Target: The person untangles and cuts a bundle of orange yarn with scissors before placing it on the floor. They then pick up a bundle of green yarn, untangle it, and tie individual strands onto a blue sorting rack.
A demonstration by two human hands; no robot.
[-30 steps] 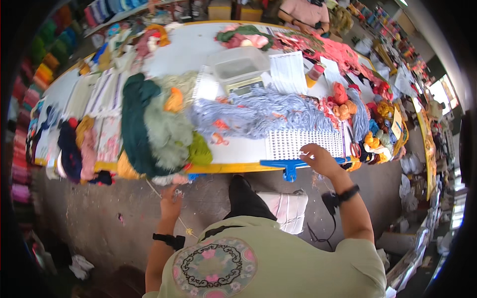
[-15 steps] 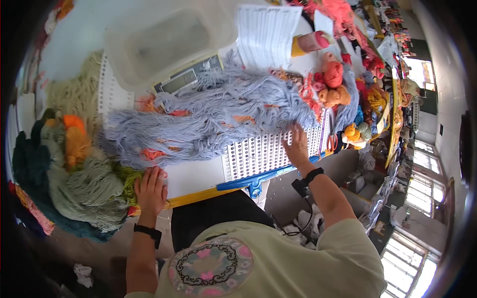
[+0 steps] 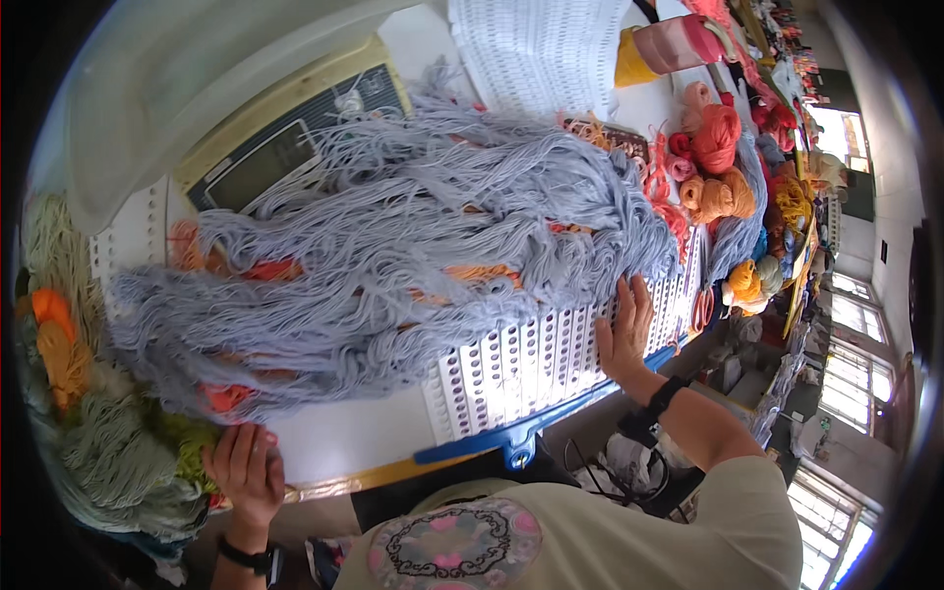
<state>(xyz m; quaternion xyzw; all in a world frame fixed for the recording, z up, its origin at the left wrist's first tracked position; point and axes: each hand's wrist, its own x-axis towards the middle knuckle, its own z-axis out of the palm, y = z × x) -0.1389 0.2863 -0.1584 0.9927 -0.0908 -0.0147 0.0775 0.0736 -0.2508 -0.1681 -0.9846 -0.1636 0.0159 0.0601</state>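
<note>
A large heap of grey-blue yarn (image 3: 393, 256) lies across the table, with orange and red strands showing through it. My right hand (image 3: 627, 334) rests flat on a white card with rows of holes (image 3: 511, 364), fingertips at the heap's near right edge. My left hand (image 3: 246, 470) lies at the table's front edge, fingers slightly bent and apart from any hold. It is just below the heap's left end, beside lime-green yarn (image 3: 187, 447). Neither hand holds anything that I can see.
A translucent plastic tub (image 3: 128, 118) and a device with a display (image 3: 261, 167) stand behind the heap. A blue bar (image 3: 521, 438) runs along the front edge. Sage-green yarn (image 3: 113, 447) hangs at left. Orange yarn balls (image 3: 718, 197), red-handled scissors (image 3: 702, 309) and a pink-lidded bottle (image 3: 678, 44) are at right.
The view has come closer to the table, so the heap looks larger. Both hands remain at nearly the same places on the table; the left fingers look more bent.
</note>
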